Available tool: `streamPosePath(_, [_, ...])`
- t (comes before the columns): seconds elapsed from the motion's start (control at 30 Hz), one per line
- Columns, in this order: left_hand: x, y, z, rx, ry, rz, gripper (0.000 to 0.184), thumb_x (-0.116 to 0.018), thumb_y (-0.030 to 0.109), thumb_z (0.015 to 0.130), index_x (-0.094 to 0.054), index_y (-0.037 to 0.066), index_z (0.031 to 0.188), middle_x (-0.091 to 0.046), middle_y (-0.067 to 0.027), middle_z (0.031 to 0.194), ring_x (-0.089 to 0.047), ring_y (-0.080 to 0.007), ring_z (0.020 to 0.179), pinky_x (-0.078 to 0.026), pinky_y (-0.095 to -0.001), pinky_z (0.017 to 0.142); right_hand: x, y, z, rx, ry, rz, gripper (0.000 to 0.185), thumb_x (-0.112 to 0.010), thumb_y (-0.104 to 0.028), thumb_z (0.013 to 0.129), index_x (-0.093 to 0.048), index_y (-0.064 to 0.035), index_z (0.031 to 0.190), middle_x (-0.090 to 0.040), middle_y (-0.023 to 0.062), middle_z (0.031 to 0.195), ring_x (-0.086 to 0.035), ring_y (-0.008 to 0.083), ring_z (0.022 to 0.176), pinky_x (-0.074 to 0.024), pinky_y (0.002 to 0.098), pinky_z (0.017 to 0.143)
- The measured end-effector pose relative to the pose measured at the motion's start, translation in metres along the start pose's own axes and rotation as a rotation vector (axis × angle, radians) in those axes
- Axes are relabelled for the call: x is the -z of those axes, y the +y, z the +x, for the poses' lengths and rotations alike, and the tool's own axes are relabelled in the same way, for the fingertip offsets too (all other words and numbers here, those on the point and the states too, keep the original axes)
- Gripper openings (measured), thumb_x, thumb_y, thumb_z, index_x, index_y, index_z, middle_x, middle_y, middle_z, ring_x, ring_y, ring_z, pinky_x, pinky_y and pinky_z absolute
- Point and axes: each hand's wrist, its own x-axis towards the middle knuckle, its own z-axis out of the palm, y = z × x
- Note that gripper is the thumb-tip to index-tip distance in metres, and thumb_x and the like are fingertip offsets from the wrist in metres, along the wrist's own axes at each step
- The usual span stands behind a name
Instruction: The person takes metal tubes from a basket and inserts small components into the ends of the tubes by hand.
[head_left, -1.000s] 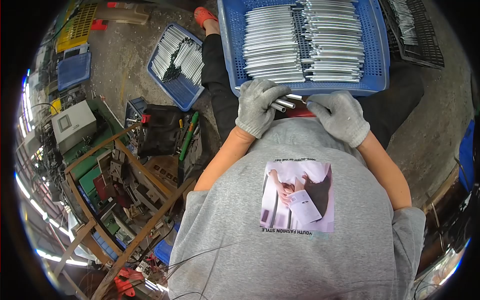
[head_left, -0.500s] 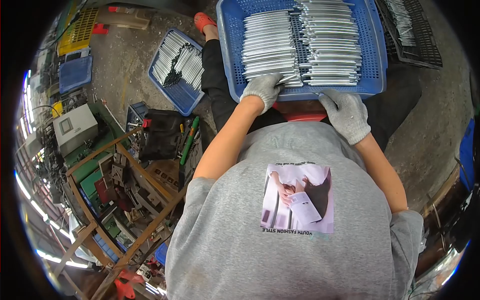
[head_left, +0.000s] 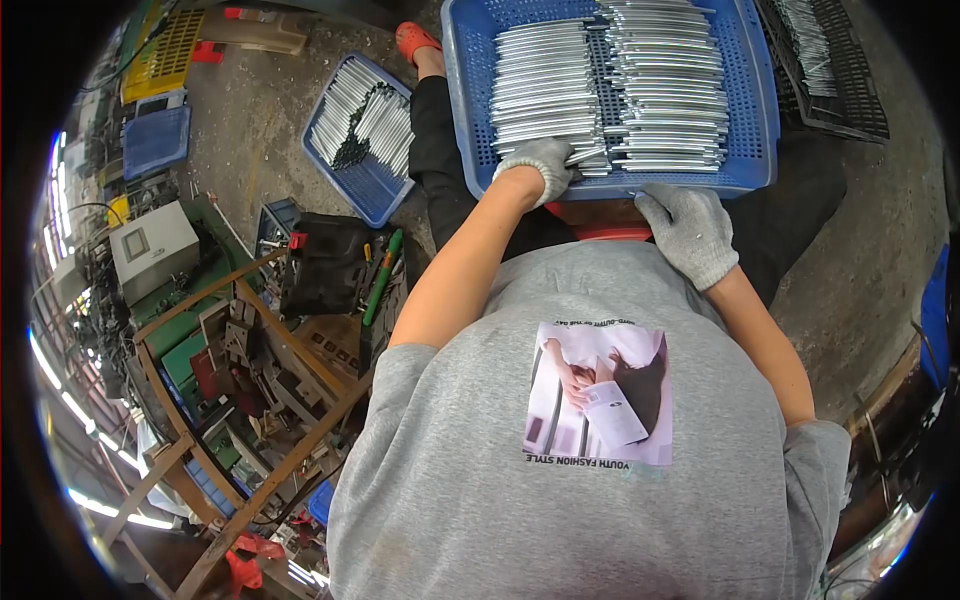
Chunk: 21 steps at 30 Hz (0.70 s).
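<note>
A blue plastic basket holds two long stacks of thin silvery metal rods. My left hand, in a grey knitted glove, reaches over the near rim at the left stack. Its fingers are closed on a metal rod that slants out at the stack's near end. My right hand, gloved the same way, is at the near rim further right, below the right stack. Its fingers are curled together, and what they hold, if anything, is hidden.
A smaller blue basket of similar rods stands on the floor at left. A dark crate with rods is at the far right. Left of me are a black case, a green tube, a wooden frame and a grey box.
The whole view has shifted slightly. My left hand has barely moved at the left stack, and my right hand stays curled near the rim, its thumb slightly lower against it.
</note>
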Motion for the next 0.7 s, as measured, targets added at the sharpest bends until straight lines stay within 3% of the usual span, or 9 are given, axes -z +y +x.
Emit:
streamPosePath(0.17, [-0.004,-0.001,-0.006,-0.056,0.039,-0.077,0.020,-0.058,0.011,0.098,-0.066,-0.001,0.112,-0.073,-0.0137,0.100,-0.066,-0.0315,0.083,-0.053,-0.0411,0.081,0.002,-0.001,-0.001,0.007,0.012,0.020,0.024,-0.068,-0.024,0.091,-0.080,-0.0068,0.102,-0.079,0.0131,0.089,-0.074,0.0346,0.072,-0.0544,0.0419,0.064])
streamPosePath(0.33, [-0.006,-0.011,-0.014,-0.197,0.105,-0.056,0.026,-0.057,0.012,0.096,-0.067,0.002,0.117,-0.074,-0.0166,0.101,-0.068,-0.0380,0.092,-0.054,-0.0477,0.086,0.004,-0.003,-0.001,-0.022,-0.010,0.009,0.022,-0.069,-0.023,0.091,-0.080,-0.0079,0.102,-0.079,0.0111,0.089,-0.073,0.0318,0.073,-0.0546,0.0401,0.068])
streamPosePath(0.47, [0.002,-0.005,-0.052,-0.312,0.298,-0.124,0.024,-0.059,0.006,0.093,-0.068,0.003,0.114,-0.073,-0.0155,0.096,-0.067,-0.0383,0.086,-0.052,-0.0473,0.080,0.000,-0.001,-0.003,0.151,0.171,-0.052,0.019,-0.070,-0.022,0.091,-0.081,-0.0093,0.100,-0.080,0.0079,0.089,-0.072,0.0278,0.074,-0.0534,0.0368,0.077])
streamPosePath(0.7, [-0.004,-0.018,-0.063,-0.570,0.488,-0.276,0.025,-0.063,0.001,0.087,-0.069,0.004,0.111,-0.073,-0.0136,0.094,-0.065,-0.0368,0.079,-0.051,-0.0443,0.076,0.004,-0.007,-0.004,0.258,0.210,-0.073,0.018,-0.070,-0.022,0.091,-0.082,-0.0106,0.099,-0.080,0.0045,0.086,-0.071,0.0246,0.073,-0.0497,0.0337,0.087])
